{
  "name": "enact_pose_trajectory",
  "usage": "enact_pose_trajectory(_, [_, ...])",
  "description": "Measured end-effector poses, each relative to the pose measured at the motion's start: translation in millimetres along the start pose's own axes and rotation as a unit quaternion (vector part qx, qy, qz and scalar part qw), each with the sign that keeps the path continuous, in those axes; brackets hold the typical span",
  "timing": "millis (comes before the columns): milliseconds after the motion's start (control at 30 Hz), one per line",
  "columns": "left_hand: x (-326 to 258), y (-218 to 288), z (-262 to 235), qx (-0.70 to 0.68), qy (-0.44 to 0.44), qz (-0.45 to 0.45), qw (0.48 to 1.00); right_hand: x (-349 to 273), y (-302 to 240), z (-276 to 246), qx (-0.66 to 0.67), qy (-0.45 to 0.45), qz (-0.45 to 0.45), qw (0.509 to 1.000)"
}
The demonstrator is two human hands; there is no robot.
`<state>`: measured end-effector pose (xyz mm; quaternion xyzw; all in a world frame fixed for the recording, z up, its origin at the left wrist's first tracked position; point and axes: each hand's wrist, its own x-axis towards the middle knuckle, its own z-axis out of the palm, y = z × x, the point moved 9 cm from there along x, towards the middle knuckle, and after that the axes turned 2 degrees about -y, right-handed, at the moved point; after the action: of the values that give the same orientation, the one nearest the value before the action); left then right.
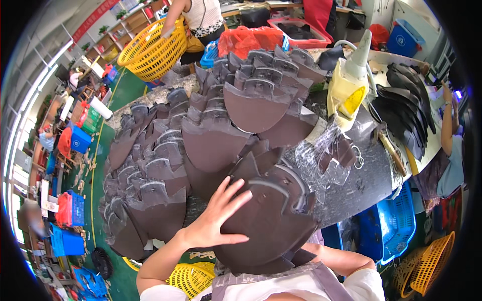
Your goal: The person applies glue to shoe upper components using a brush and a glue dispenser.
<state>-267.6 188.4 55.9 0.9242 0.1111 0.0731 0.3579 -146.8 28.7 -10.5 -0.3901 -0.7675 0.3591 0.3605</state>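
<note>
My left hand (213,216) lies with fingers spread over the left edge of a dark brown rounded piece (261,220) in front of me. This piece is shaped like a cap brim, with a grey curved band and pointed corners; more such pieces show behind its far side. My right forearm (346,260) goes under the piece's lower right, and the right hand is hidden there. Beyond, overlapping stacks of similar brown pieces (208,143) cover the left and middle of the table (351,195).
A cone-topped, yellowish wrapped object (346,90) stands at the table's right beside crumpled clear plastic (321,155). Black curved pieces (404,108) lie farther right. Blue crates (394,226) and yellow baskets (191,278) sit below. A person holds a yellow basket (155,50) at far left; another person's arm (447,120) is right.
</note>
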Motion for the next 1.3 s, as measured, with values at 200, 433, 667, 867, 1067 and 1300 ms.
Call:
enact_pose_trajectory(200, [0.8, -7.0, 1.4, -0.023, -0.011, 0.063, 0.998, 4.1, 7.9, -30.8, 0.044, -0.357, 0.146, 0.922])
enact_pose_trajectory(433, [14.4, 1.3, -15.1, -0.095, 0.104, 0.054, 0.989, 76.2, 16.7, -120.7, -0.038, 0.141, 0.191, 0.971])
enact_pose_trajectory(667, [-21.5, -36.5, -22.1, -0.274, 0.159, 0.007, 0.948, 75.7, -48.6, -47.5, -0.082, 0.063, -0.059, 0.993])
enact_pose_trajectory(867, [-16.8, -43.8, -21.5, -0.202, 0.145, -0.08, 0.965, 58.9, -8.4, -102.8, -0.149, 0.299, 0.184, 0.925])
enact_pose_trajectory(1067, [-11.9, -53.8, -7.6, -0.188, 0.155, -0.122, 0.962, 74.6, 2.8, -97.4, -0.144, 0.22, 0.076, 0.962])
enact_pose_trajectory(1300, [-29.7, -44.0, -11.7, -0.188, 0.26, -0.178, 0.93, 71.1, 32.6, -92.7, 0.018, 0.212, 0.164, 0.963])
